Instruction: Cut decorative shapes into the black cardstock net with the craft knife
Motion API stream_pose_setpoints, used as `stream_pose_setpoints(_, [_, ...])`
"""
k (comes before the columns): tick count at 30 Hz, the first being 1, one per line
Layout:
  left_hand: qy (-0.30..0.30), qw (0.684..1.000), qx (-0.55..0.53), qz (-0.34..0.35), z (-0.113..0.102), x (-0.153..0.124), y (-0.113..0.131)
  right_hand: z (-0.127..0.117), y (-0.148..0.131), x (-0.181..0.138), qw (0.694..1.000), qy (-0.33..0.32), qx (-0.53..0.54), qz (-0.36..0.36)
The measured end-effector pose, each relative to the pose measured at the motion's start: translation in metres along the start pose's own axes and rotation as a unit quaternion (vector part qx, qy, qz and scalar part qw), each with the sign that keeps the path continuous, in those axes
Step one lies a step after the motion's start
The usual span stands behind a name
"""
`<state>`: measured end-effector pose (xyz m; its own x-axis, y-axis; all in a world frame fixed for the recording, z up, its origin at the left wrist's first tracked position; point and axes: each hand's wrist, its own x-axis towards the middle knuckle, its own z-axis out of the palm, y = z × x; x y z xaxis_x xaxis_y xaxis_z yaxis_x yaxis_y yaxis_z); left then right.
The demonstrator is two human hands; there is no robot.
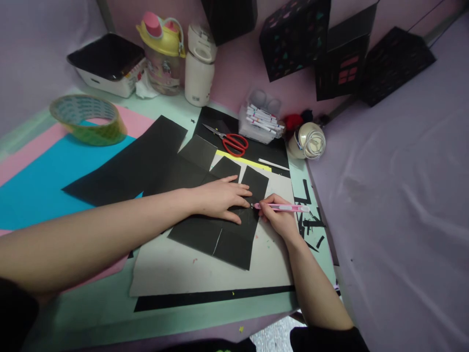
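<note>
Evidently, the right hand is gripping a pink cutter, apparently scoring black card lying on the pale board. Splayed flat, the left hand is bracing it; the next stroke is seemingly requiring finger clearance.

Black card, pink-and-white tool — red-handled scissors, blue sheet

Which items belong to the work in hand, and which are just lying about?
Seemingly in use:
- black card, under the left hand
- pink pen-like tool, in the right hand
- pale board beneath

Apparently lying about:
- red-handled scissors
- tape roll
- marker box
- white bottle
</note>
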<state>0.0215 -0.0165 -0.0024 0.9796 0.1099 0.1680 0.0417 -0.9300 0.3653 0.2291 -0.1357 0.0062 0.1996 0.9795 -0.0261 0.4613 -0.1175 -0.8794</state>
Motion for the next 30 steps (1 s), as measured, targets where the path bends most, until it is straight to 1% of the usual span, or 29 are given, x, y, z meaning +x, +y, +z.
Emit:
stream_pose_setpoints(5, [0.0, 1.0, -0.001, -0.005, -0.001, 0.0, 0.001, -0.001, 0.004, 0.002, 0.995, 0.052, 0.069, -0.04])
stream_pose_setpoints(8, [0.004, 1.0, -0.004, -0.003, -0.001, -0.001, 0.001, 0.0, 0.007, 0.003, 0.994, 0.048, 0.08, -0.061])
stream_pose_setpoints(11, [0.006, 1.0, -0.001, 0.0, 0.001, -0.001, 0.0, 0.001, 0.009, 0.003, 0.994, 0.033, 0.011, -0.108])
stream_pose_setpoints(13, [0.008, 1.0, 0.0, 0.0, 0.001, -0.001, -0.001, 0.001, 0.01, 0.003, 0.987, 0.012, -0.05, -0.15])
stream_pose_setpoints(15, [0.01, 1.0, 0.0, 0.0, 0.001, -0.001, -0.001, 0.002, 0.012, 0.003, 0.981, -0.014, -0.084, -0.174])
stream_pose_setpoints(18, [0.009, 1.0, 0.004, 0.002, 0.001, -0.001, 0.0, 0.004, 0.016, 0.004, 0.979, -0.03, -0.092, -0.177])
stream_pose_setpoints(23, [0.007, 1.0, 0.015, 0.008, 0.001, -0.001, 0.001, 0.005, 0.017, 0.004, 0.982, -0.023, -0.083, -0.165])
stream_pose_setpoints(30, [0.004, 1.0, 0.019, 0.008, 0.001, -0.001, 0.001, 0.004, 0.017, 0.004, 0.986, -0.038, -0.055, -0.154])
